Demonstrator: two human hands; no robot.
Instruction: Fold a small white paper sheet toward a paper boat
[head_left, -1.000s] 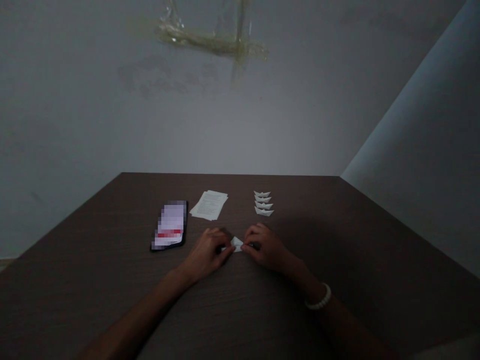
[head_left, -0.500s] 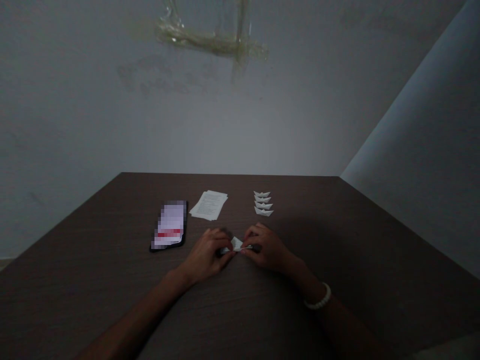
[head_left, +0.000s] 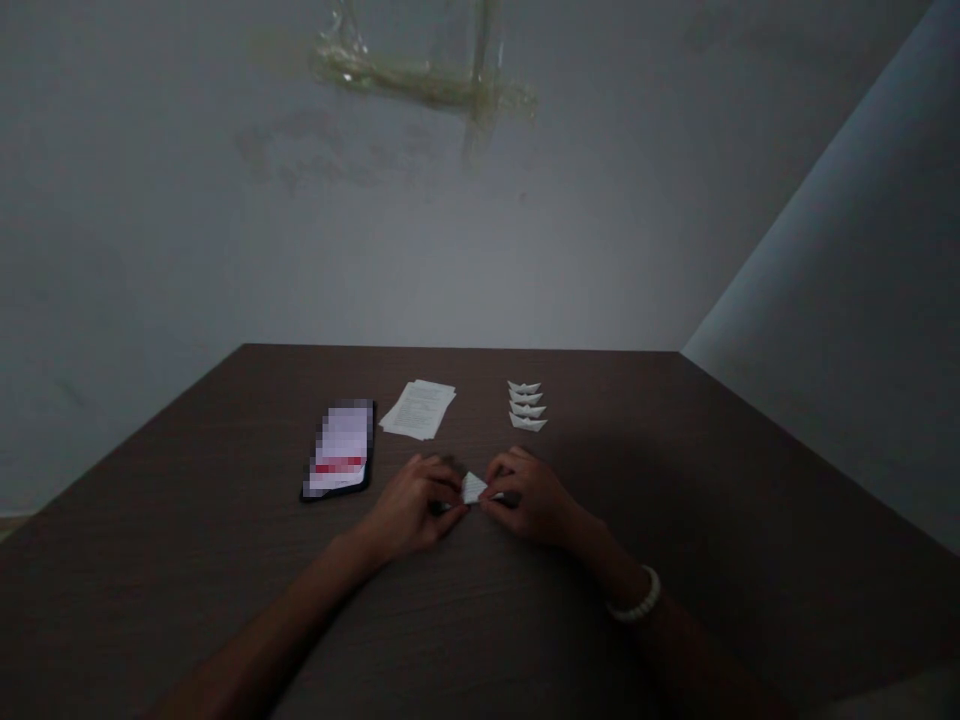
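A small folded piece of white printed paper (head_left: 473, 488) is held low over the table between both hands, its peak pointing away from me. My left hand (head_left: 420, 502) pinches its left side between thumb and fingers. On the right side, my right hand (head_left: 534, 497) grips it the same way, thumb and index finger close to the middle. Fingers cover both ends of the paper. Beyond the right hand, several folded paper boats (head_left: 528, 411) lie in a column.
A stack of printed paper slips (head_left: 418, 410) lies beyond my left hand. Left of it rests a phone (head_left: 339, 450) with a lit, blurred screen. The brown table (head_left: 420, 640) meets a grey wall (head_left: 450, 260) at its far edge.
The fingers have shifted slightly on the folded paper, and its visible middle now looks flatter. The boats, slips and phone stay where they were.
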